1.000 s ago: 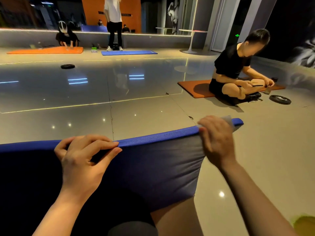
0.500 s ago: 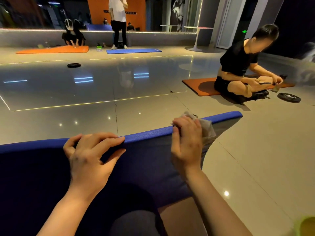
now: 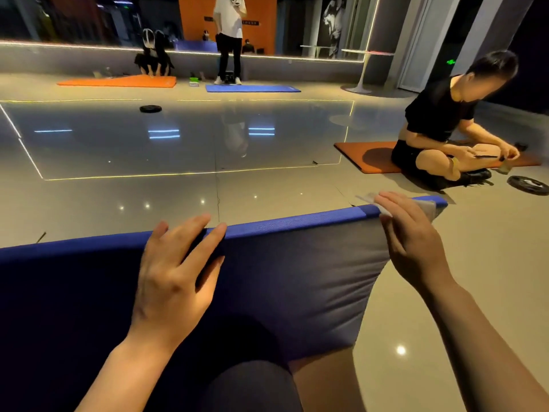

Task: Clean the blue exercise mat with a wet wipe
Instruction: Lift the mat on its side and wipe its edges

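floor plate, far left: a black weight plate lay flat on the glossy floor, well apart from everything else.
back mats: an orange mat and a second blue mat lay flat by the back ledge. One person crouched at the orange one; another stood at the blue one.
left hand: the left hand rested on the near face of the blue exercise mat, fingers straight and spread, fingertips hooked just over the top edge. It was not clenched; it pressed on the mat rather than pinching it.
mat: it stood on edge across the lower view, propped over the wearer's lap. The top edge ran from far left up to the right corner. The left part was in deep shadow, the right part lit greyish.
right hand: the right hand was at the mat's top right corner, fingers laid over the edge and curled onto a wet wipe. The wipe was held against the edge, and bits of it stuck out on either side of the fingers.
right side: a person in black sat cross-legged on another orange mat. One more weight plate lay on the floor just beside them.
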A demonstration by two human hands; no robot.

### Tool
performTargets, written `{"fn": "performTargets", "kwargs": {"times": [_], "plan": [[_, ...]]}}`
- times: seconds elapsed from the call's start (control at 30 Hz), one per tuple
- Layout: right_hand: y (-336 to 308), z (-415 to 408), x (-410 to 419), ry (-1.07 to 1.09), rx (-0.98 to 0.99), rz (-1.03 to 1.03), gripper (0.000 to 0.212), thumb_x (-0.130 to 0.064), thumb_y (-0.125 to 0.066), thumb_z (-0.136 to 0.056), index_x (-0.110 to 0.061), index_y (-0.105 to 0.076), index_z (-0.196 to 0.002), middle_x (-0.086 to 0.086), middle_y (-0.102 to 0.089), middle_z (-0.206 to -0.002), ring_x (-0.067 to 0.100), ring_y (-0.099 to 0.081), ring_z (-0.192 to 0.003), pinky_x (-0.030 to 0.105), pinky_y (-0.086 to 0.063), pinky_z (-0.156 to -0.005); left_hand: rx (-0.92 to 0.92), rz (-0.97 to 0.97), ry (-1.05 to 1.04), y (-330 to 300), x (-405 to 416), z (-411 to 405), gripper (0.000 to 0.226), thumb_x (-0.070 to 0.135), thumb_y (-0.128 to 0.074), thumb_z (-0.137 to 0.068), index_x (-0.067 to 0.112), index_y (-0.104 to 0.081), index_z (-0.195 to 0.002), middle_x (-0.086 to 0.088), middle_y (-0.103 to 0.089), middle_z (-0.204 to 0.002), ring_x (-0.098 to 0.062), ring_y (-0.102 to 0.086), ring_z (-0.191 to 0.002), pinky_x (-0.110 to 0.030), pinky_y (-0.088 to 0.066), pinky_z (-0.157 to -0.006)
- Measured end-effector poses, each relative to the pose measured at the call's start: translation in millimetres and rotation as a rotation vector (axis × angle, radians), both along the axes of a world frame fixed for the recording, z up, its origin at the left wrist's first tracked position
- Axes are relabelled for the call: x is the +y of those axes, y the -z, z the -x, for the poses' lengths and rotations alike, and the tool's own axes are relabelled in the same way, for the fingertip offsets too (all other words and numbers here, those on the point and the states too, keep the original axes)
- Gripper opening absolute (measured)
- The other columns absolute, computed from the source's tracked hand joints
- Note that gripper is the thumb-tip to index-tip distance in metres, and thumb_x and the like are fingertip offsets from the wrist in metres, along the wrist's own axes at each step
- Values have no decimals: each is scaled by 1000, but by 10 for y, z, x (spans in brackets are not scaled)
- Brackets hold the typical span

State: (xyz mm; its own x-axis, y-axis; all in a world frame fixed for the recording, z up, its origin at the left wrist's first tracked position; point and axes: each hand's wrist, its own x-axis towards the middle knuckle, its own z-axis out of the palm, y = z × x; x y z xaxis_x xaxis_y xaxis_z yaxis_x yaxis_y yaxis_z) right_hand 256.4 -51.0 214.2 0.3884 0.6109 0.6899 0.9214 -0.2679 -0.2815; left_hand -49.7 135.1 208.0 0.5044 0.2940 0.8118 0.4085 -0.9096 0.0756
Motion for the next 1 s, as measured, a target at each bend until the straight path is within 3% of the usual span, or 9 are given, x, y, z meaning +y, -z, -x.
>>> {"fn": "performTargets", "kwargs": {"times": [0.07, 0.17, 0.27, 0.43, 0.63, 0.8, 0.93, 1.0], "plan": [[-22, 206, 242, -34, 2, -56, 46, -27, -36, -97, -5, -59, -130, 14, -58, -135, 26, -46, -132, 45, -38, -109, -19, -9, -101, -5, 36, 88, 44, 21, -60, -84, 11, -62, -127, -17, -56, -132, -29, -50, -121, -54, -13, -119], [33, 612, 660, -102, -83, -118, 41, -18, -41, -94, 0, -63, -123, 18, -62, -128, 26, -45, -128, 40, -30, -111, 16, 0, -306, 10, 111, 331, 52, 30, -53, -84, 16, -55, -134, -15, -48, -140, -33, -44, -130, -52, 8, -119], [80, 1210, 1067, -186, -96, -175, 40, -16, -43, -92, -1, -64, -122, 16, -63, -128, 25, -45, -128, 35, -21, -114, 14, 58, -468, 42, 187, 627, 56, 38, -49, -85, 17, -51, -137, -15, -44, -145, -35, -36, -137, -54, 11, -116], [59, 2217, 1511, -290, -38, -125, 43, -25, -40, -97, -5, -61, -128, 11, -60, -134, 23, -45, -131, 29, -16, -116, 24, 74, -565, 126, 272, 1056, 63, 42, -48, -85, 15, -45, -142, -18, -37, -149, -37, -28, -140, -52, 12, -117], [-81, 2919, 1817, -442, -112, -42, 42, -29, -37, -99, -9, -62, -127, 7, -63, -130, 23, -54, -125, 37, -38, -106, -41, 151, -665, 114, 457, 1615, 70, 46, -44, -82, 16, -37, -145, -18, -31, -152, -36, -20, -143, -41, 19, -116], [-108, 3620, 1994, -571, -302, 99, 45, -28, -46, -96, -10, -54, -137, 8, -55, -140, 24, -48, -132, 36, -26, -113, -30, 149, -677, 98, 557, 2079, 78, 53, -48, -81, 18, -31, -149, -18, -26, -154, -36, -16, -145, -42, 7, -119], [-201, 3564, 2093, -584, -410, 102, 44, -19, -49, -87, -12, -59, -129, 4, -65, -120, 23, -62, -105, 34, -38, -95, -46, 180, -779, 114, 602, 2626, 78, 55, -43, -82, 17, -33, -148, -19, -26, -154, -38, -16, -145, -56, -4, -117], [-197, 3497, 2114, -591, -407, 71, 38, -13, -62, -79, -13, -64, -117, 3, -68, -105, 24, -65, -90, 36, -48, -82, -8, 255, -915, 142, 678, 2964, 86, 65, -40, -78, 19, -28, -150, -18, -20, -156, -40, -13, -145, -68, -12, -112]]}}
